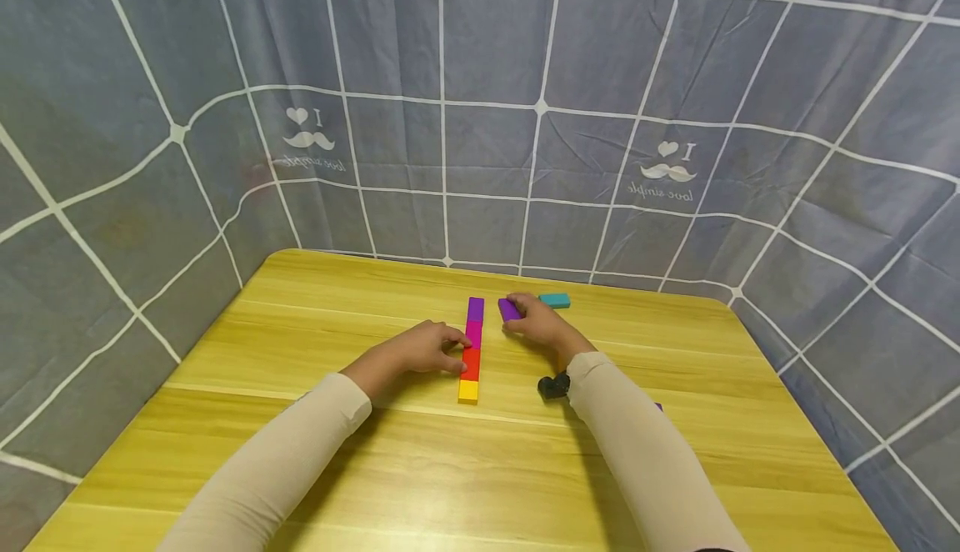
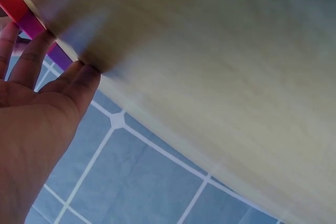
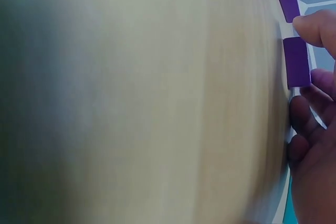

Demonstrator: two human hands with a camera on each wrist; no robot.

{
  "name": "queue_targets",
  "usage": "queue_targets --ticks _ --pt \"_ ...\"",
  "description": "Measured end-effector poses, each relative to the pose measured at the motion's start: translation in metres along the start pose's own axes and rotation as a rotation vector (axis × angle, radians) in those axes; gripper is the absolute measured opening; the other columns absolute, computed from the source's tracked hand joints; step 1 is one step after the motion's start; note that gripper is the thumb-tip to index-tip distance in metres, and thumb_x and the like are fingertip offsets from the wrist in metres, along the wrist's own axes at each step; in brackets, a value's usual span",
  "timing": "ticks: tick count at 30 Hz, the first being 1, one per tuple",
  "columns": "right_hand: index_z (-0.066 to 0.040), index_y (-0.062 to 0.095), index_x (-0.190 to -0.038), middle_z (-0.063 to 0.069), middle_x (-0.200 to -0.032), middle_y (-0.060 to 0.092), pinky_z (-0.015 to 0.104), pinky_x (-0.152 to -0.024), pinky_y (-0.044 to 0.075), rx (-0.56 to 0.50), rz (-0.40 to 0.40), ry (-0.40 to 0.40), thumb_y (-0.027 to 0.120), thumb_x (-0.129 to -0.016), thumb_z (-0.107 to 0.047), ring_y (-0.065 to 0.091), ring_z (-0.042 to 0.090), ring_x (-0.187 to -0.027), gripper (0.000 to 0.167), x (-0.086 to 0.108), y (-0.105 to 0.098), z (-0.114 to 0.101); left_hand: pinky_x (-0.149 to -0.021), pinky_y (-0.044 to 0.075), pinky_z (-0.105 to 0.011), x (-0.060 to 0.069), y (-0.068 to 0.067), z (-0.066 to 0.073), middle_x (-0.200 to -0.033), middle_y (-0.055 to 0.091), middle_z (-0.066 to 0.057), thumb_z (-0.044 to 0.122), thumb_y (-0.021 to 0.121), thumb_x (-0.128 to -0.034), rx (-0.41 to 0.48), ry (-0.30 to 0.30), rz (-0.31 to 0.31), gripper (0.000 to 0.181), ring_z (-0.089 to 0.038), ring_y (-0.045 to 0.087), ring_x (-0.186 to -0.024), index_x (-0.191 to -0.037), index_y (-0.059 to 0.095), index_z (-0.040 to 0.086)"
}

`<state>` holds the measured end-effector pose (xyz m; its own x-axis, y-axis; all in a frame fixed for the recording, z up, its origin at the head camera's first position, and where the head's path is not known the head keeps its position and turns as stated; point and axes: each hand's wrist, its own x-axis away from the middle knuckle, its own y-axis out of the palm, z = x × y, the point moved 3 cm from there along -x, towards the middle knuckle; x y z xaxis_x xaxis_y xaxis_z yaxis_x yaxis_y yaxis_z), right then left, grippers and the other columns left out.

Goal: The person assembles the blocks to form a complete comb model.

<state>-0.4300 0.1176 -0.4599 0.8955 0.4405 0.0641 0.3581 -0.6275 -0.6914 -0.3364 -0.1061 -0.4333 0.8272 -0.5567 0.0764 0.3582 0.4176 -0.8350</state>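
Toy blocks form a straight line on the table: a yellow block at the near end, then a red block, a magenta block and a purple block at the far end. Along the line's left side rests my left hand, its thumb by the red block and a fingertip touching the magenta one. To the right, my right hand pinches a separate purple block between thumb and fingers, low over the table. In the right wrist view this block is apart from the line's purple end.
A teal block lies behind the right hand. A black object sits beside the right sleeve, and a bit of another purple block shows past that forearm. A grey checked curtain surrounds the wooden table.
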Motion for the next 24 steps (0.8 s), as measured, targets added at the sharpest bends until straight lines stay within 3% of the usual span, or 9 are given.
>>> queue_targets --ticks 10,19,24 --pt "0.004 0.040 -0.148 0.021 -0.150 0.041 0.046 -0.114 0.032 0.006 -0.014 -0.032 0.065 -0.091 -0.010 0.041 0.035 -0.134 0.063 0.007 0.000 0.000 -0.097 0.046 -0.039 -0.001 0.002 0.001 -0.119 0.067 -0.003 0.030 0.074 -0.0895 -0.032 0.011 -0.005 0.041 -0.021 0.058 -0.101 -0.126 0.069 0.012" --pt "0.000 0.046 -0.144 0.019 -0.144 0.046 0.046 -0.106 0.039 0.001 0.003 -0.037 0.063 -0.092 -0.010 0.047 0.033 -0.121 0.055 0.012 0.002 0.002 -0.092 0.048 -0.036 -0.002 0.003 0.000 -0.110 0.069 -0.001 0.027 0.073 -0.0908 -0.061 0.038 0.016 0.037 -0.018 0.057 -0.091 -0.124 0.070 0.010" --pt "0.000 0.047 -0.145 0.019 -0.145 0.045 0.046 -0.103 0.040 -0.011 0.013 -0.041 0.062 -0.093 -0.011 0.046 0.032 -0.118 0.055 0.014 0.003 0.003 -0.096 0.048 -0.038 -0.004 0.005 -0.001 -0.112 0.069 -0.001 0.028 0.072 -0.0917 -0.073 0.026 0.031 0.037 -0.018 0.058 -0.094 -0.124 0.069 0.010"
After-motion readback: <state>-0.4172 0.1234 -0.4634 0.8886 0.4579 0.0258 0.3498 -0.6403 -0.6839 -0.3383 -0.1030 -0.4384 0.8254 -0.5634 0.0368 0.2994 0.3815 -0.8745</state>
